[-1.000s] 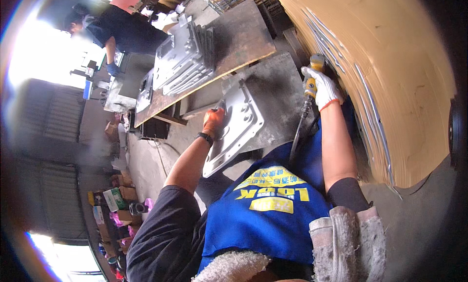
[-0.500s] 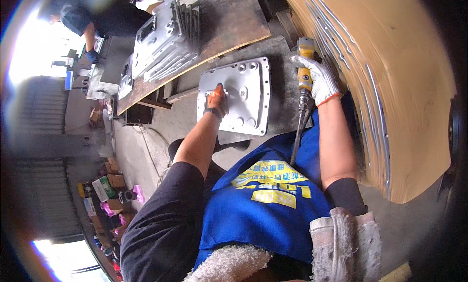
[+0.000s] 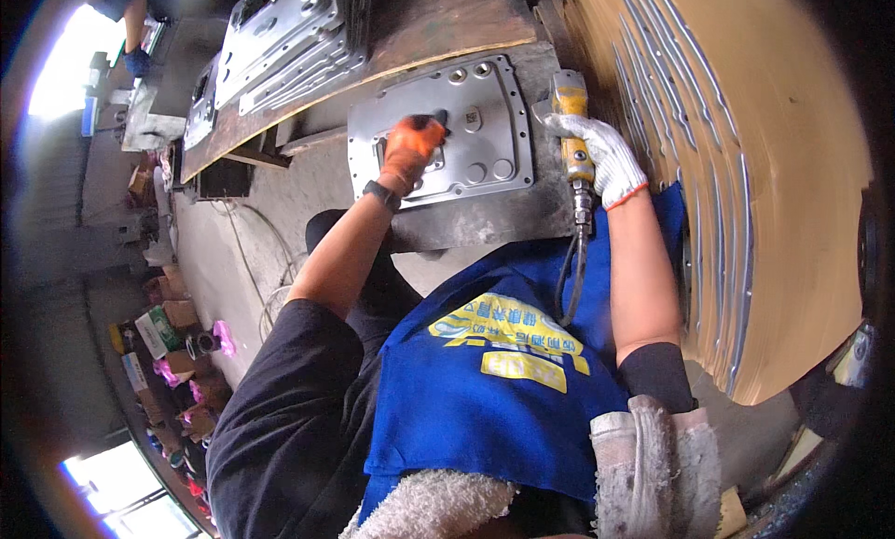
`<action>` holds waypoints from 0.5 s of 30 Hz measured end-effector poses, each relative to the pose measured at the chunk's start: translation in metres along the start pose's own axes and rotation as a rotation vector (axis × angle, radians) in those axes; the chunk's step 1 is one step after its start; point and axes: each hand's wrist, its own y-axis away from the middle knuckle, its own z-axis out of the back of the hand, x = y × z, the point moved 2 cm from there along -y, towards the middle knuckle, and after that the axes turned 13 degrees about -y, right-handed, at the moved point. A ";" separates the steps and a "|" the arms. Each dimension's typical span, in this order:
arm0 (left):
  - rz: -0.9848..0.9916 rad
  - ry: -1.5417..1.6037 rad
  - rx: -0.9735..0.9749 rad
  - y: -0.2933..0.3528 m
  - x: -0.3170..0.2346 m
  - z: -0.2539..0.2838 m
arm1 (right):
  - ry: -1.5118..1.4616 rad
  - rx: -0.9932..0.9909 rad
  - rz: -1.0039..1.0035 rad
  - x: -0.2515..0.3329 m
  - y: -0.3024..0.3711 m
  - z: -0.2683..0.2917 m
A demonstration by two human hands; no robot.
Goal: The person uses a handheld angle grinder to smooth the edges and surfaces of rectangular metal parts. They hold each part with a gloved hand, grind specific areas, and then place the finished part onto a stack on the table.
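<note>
My left hand point(image 3: 413, 147), in an orange glove with dark fingertips, is over the left-middle part of a flat grey metal plate point(image 3: 499, 119), near its rectangular cutout. Its fingers look curled together; whether anything is between them is hidden. The plate has bolt holes round its rim and several round bosses, and lies on a dark bench top point(image 3: 485, 227). My right hand point(image 3: 606, 157), in a white knit glove, is wrapped round a yellow handheld air tool point(image 3: 570, 96). The tool stands just right of the plate, and its hose point(image 3: 571, 269) runs down towards my blue apron.
More metal plates point(image 3: 284, 35) are stacked on a wooden table point(image 3: 447, 26) at the far left. Brown cardboard sheets point(image 3: 783, 166) with metal plate edges between them rise close on my right. A co-worker's arm point(image 3: 136, 26) shows at the upper left. Boxes point(image 3: 158, 334) line the left wall.
My view has shifted, and the plate shows higher and larger. My left hand has moved up and its fingers now point right. My right hand still holds the air tool beside the plate.
</note>
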 end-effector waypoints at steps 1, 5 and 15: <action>-0.037 0.235 0.232 0.007 0.005 -0.010 | 0.016 0.017 -0.017 0.000 0.002 -0.008; -0.112 0.645 0.599 0.039 -0.001 -0.049 | 0.062 0.040 -0.066 -0.010 -0.007 -0.018; -0.422 0.772 0.706 0.064 -0.013 -0.052 | 0.249 0.086 -0.183 -0.024 -0.011 -0.063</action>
